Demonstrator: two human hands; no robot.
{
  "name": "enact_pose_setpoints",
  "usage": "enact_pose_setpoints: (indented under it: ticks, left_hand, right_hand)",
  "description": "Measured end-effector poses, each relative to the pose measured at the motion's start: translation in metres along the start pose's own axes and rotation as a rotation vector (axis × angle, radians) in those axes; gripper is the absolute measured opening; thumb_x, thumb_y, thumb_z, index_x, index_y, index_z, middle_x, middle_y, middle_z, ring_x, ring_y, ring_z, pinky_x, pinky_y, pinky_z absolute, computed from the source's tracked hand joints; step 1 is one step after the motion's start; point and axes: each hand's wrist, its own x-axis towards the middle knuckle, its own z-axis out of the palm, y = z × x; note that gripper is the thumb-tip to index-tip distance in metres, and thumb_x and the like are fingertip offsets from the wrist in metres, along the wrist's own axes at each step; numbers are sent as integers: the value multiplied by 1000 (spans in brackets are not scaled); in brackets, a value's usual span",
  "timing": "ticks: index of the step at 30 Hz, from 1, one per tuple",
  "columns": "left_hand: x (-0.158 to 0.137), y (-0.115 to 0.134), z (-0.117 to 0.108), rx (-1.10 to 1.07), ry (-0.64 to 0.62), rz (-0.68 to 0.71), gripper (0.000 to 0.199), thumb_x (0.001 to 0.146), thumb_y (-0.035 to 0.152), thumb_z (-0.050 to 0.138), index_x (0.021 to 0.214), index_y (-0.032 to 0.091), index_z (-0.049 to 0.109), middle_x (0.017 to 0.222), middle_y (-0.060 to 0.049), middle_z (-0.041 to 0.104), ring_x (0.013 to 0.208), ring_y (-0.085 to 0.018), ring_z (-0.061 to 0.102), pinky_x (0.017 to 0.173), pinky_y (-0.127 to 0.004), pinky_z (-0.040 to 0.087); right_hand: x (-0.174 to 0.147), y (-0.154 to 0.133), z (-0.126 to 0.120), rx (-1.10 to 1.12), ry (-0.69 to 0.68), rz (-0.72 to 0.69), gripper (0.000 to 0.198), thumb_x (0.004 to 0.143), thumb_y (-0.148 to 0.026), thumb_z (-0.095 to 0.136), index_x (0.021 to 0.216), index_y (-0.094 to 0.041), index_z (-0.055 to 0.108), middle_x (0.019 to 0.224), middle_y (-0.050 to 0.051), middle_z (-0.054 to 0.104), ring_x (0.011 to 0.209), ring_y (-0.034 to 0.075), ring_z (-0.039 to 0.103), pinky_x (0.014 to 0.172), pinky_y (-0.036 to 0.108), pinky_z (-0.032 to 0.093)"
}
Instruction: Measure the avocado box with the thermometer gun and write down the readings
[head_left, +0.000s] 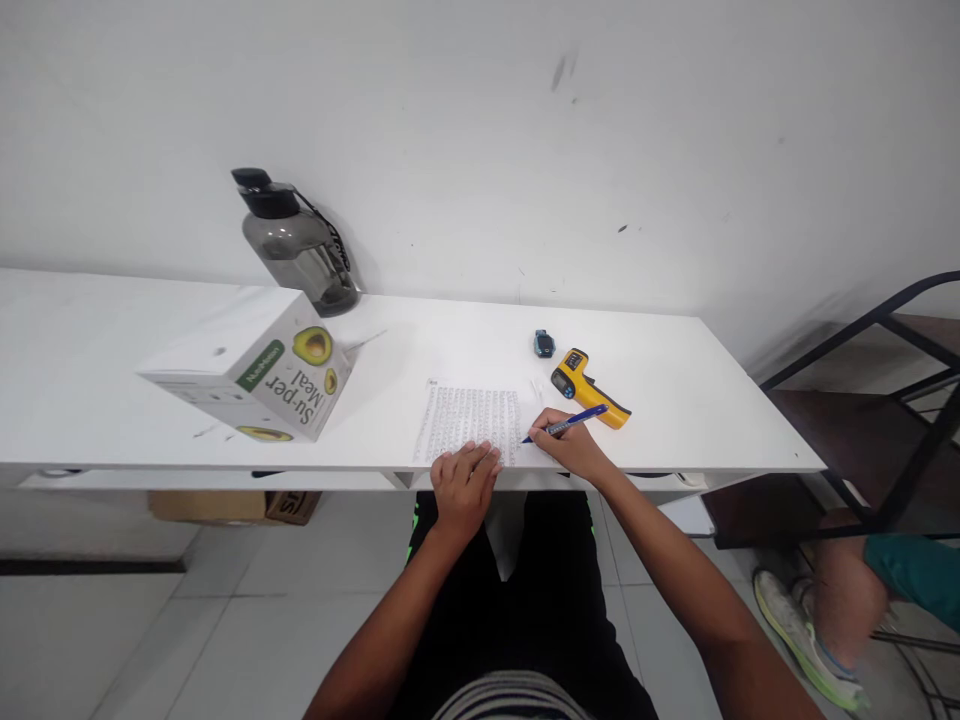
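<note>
Through the head feed I see the right hand (574, 450) with its fingers pinching a blue pen (586, 416); the tip slants out past them, at the right edge of a block of handwriting (469, 415). I can't make out whether that writing is on paper or straight on the surface (690, 410). The left hand (459, 490) lies flat, fingers slightly spread over the handwriting's near edge. Just beyond the right fingers I have a yellow infrared thermometer (609, 406) on its side, and farther out, a small watch (544, 345). Well left of the left fingers stands a white avocado-printed box (281, 385), with a grey bottle (292, 240) behind it, farther from them.
</note>
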Motion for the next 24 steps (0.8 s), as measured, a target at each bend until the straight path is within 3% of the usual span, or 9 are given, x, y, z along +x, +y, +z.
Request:
enact_pose_setpoints:
  ticks: [18, 24]
  left_hand:
    - [7, 3, -11, -38, -86, -49, 20, 88, 22, 59, 105, 28, 68, 104, -2, 72, 104, -20, 62, 99, -41, 31]
    - [16, 16, -24, -48, -155, -143, 17, 90, 24, 56, 101, 27, 67, 105, -3, 72, 107, -21, 61, 106, -47, 22]
  right_hand:
    - [0, 1, 0, 13, 23, -9, 18, 80, -36, 59, 73, -20, 60, 70, -1, 58, 68, 14, 52, 65, 27, 41]
    - [0, 3, 2, 35, 60, -29, 19, 80, -37, 59, 74, -19, 60, 69, -1, 57, 66, 13, 50, 64, 26, 41]
